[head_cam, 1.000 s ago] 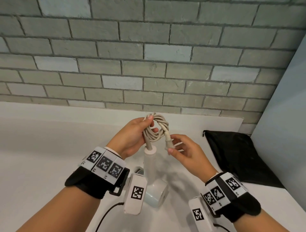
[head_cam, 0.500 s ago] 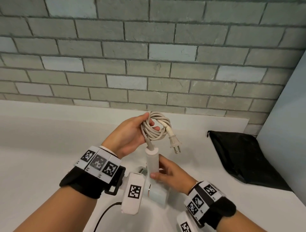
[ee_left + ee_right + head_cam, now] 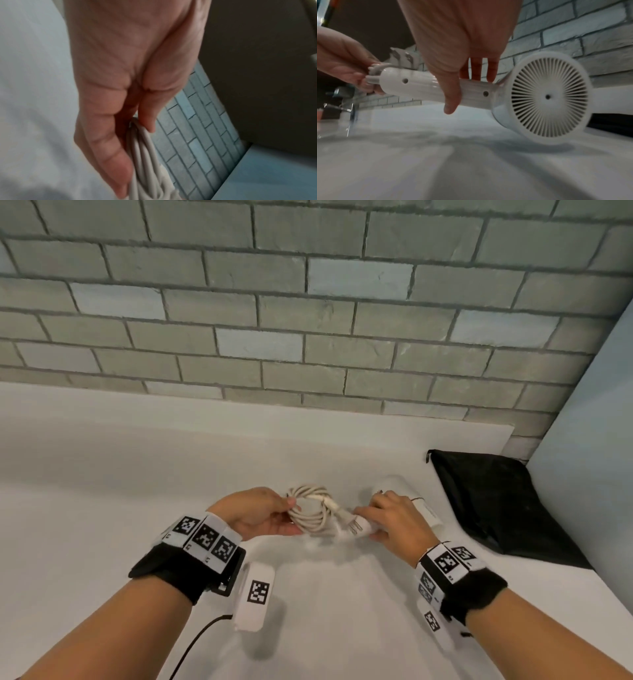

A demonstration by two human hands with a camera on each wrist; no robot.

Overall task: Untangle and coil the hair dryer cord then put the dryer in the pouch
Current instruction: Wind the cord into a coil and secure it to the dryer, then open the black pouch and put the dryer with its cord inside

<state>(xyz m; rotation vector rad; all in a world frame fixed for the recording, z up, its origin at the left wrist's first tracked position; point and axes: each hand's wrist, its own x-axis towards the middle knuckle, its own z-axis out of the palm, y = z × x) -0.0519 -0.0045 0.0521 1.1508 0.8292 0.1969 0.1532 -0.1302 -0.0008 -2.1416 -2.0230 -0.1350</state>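
The white hair dryer (image 3: 409,498) lies sideways just above the white counter, its round grille (image 3: 547,96) facing the right wrist camera. My right hand (image 3: 394,518) grips its handle (image 3: 426,89), thumb in front and fingers behind. The beige cord is wound into a coil (image 3: 310,510), and my left hand (image 3: 260,513) pinches that coil (image 3: 145,159) between thumb and fingers, close to the handle's end. The two-pin plug (image 3: 352,523) sticks out of the coil toward my right hand. The black pouch (image 3: 496,501) lies flat on the counter to the right, a short way from the dryer.
A grey brick wall (image 3: 308,320) runs behind the counter (image 3: 102,508). A pale panel (image 3: 589,457) closes off the right side behind the pouch. A metal tap (image 3: 349,108) shows far left in the right wrist view.
The dryer went from hanging upright under the coil to lying sideways low over the counter. My right hand left the plug and took the handle. Both hands dropped and shifted right toward the pouch.
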